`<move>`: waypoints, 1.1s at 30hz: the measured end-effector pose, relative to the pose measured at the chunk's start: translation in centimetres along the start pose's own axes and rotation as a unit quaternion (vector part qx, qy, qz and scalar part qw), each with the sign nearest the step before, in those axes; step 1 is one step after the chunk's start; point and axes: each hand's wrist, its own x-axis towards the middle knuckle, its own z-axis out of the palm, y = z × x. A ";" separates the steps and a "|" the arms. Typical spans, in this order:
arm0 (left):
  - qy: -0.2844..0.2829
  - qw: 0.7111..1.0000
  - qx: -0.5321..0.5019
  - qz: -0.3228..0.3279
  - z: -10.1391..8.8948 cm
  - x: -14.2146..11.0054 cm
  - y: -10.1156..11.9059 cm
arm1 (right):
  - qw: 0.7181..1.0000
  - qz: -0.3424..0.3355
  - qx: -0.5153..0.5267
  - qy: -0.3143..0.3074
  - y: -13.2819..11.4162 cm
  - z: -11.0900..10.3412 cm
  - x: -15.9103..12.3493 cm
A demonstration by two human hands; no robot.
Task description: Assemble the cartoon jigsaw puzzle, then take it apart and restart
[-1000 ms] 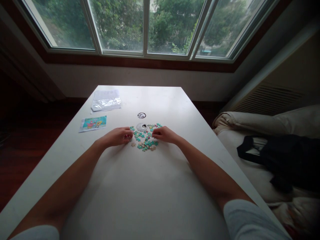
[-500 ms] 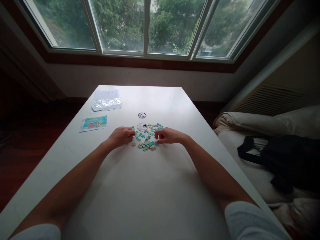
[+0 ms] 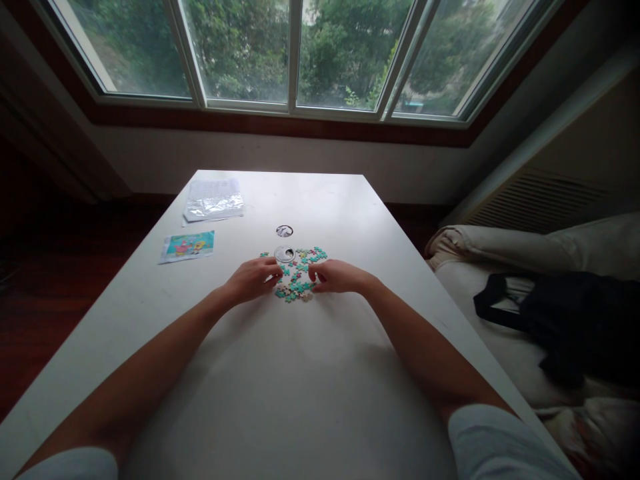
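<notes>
Small jigsaw puzzle pieces (image 3: pixel 295 288), mostly teal with some beige and pink, lie scattered on the white table (image 3: pixel 310 373). My left hand (image 3: pixel 254 278) rests at the left side of the pieces, fingers curled down among them; whatever is under its fingertips is hidden. At the right side, my right hand (image 3: pixel 334 275) touches the pieces with bent fingers, thumb and forefinger a little apart. I see nothing held in it. A round metallic-looking disc with a ring (image 3: pixel 285 254) lies at the far side of the pieces, and a smaller round disc (image 3: pixel 285 231) lies beyond it.
A cartoon picture sheet (image 3: pixel 187 247) lies on the table's left. Behind it is a clear plastic bag (image 3: pixel 214 200) with papers. A pale sofa (image 3: pixel 500 247) with dark cloth (image 3: pixel 580 327) stands on the right, and a window (image 3: pixel 290 60) is ahead.
My left hand has moved right and slightly nearer, over pieces that were visible before. The right hand has shifted only slightly nearer.
</notes>
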 end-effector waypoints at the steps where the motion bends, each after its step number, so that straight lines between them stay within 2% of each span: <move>1: 0.003 1.000 -0.013 0.005 0.3 0.1 0.5 | 1.000 0.003 -0.003 0.000 0.0 0.1 0.0; 6: 0.025 0.999 -0.024 0.013 2.0 0.6 3.2 | 1.000 -0.022 0.009 0.014 0.1 0.4 0.1; 11: 0.032 0.999 0.000 0.000 3.3 1.0 4.4 | 0.988 -0.069 0.138 -0.005 1.1 0.4 0.6; 14: 0.029 0.999 0.003 0.013 3.6 1.1 4.3 | 0.981 -0.040 0.192 -0.010 2.2 0.0 0.7; 20: 0.029 0.999 -0.007 0.017 3.6 1.0 4.0 | 0.976 0.006 0.207 -0.063 5.1 -0.8 0.1; 22: 0.031 0.999 -0.008 0.018 3.6 1.0 4.0 | 0.979 0.022 0.192 -0.062 5.5 -0.8 0.0; 26: 0.036 0.999 -0.005 0.018 3.6 0.9 3.9 | 0.990 0.040 0.132 -0.017 4.6 -0.9 -0.1; 33: 0.020 0.998 0.008 0.051 3.4 0.6 4.1 | 0.997 -0.010 0.077 0.000 1.5 0.0 0.1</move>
